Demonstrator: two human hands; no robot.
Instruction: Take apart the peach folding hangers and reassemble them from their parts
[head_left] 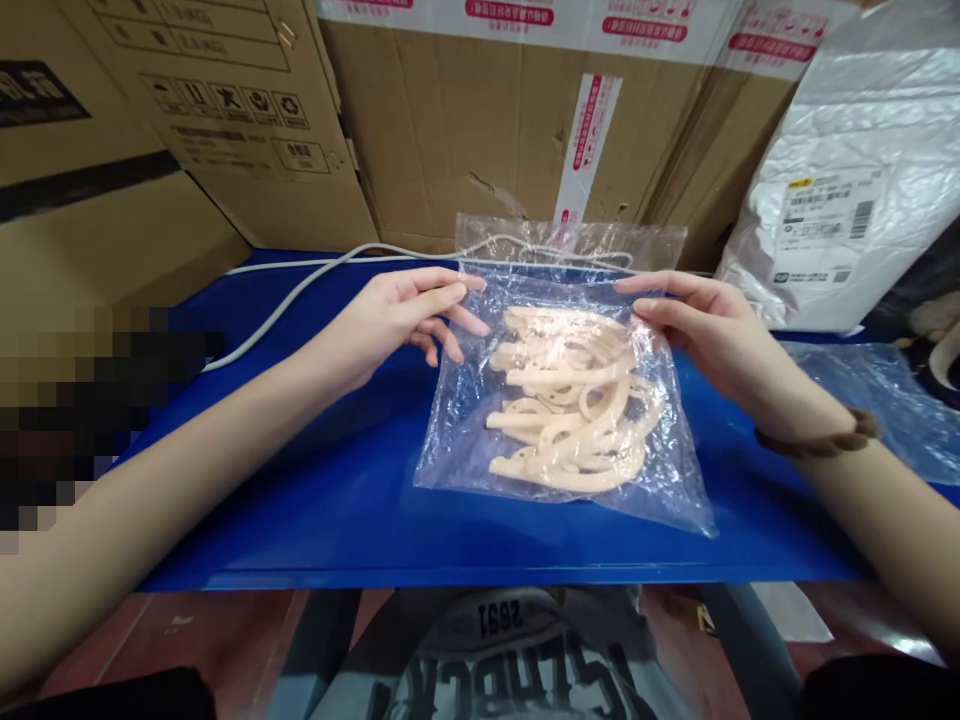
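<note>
A clear plastic bag (pixel 465 430) lies on the blue table (pixel 337 520), with several cream-coloured curved pieces (pixel 577 400) inside, seemingly folding hangers. At the bag's upper left, my left hand (pixel 412 315) pinches its edge between thumb and index finger, the other fingers spread. My right hand (pixel 705 330), with a brown band at the wrist, holds the upper right edge between thumb and fingers. The bag's top flap stretches out beyond both hands toward the boxes.
Cardboard boxes (pixel 465 130) stand along the back and left. A white cable (pixel 300 290) runs behind the bag. A white plastic parcel (pixel 810 210) stands at the back right, near another clear plastic bag (pixel 877 390).
</note>
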